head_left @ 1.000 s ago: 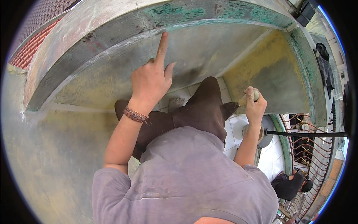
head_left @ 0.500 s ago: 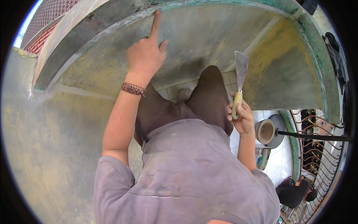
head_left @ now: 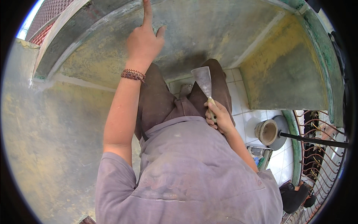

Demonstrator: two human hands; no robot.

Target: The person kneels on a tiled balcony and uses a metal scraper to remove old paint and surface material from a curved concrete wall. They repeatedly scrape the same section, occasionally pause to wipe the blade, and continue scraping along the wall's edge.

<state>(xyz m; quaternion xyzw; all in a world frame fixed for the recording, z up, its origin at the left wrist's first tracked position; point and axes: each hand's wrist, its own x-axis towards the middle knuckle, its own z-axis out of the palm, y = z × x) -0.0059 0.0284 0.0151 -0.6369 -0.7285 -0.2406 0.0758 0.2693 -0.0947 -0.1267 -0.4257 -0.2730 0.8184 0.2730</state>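
My left hand point(head_left: 143, 44) is raised before the curved wall point(head_left: 201, 33). Its index finger points up to the whitish, scraped edge under the curved ledge point(head_left: 99, 16). The thumb stands apart, the other fingers look curled, and nothing is held; whether the fingertip touches the ledge I cannot tell. Over my lap, my right hand point(head_left: 222, 118) is closed round the wooden handle of a putty knife point(head_left: 203, 80). The wide metal blade tilts up and to the left, away from the wall.
To the right, a round pot point(head_left: 266, 132) stands on the white tiled floor point(head_left: 242, 98) near a dark disc point(head_left: 280, 128) with a black pole point(head_left: 313, 140). Beyond are a tray-like container point(head_left: 261, 155), a curly metal railing point(head_left: 311, 160) and a person in dark clothing point(head_left: 292, 198).
My right hand has brought the putty knife left over my lap, and its blade now leans left. My left hand has moved slightly up and left, its index finger still extended.
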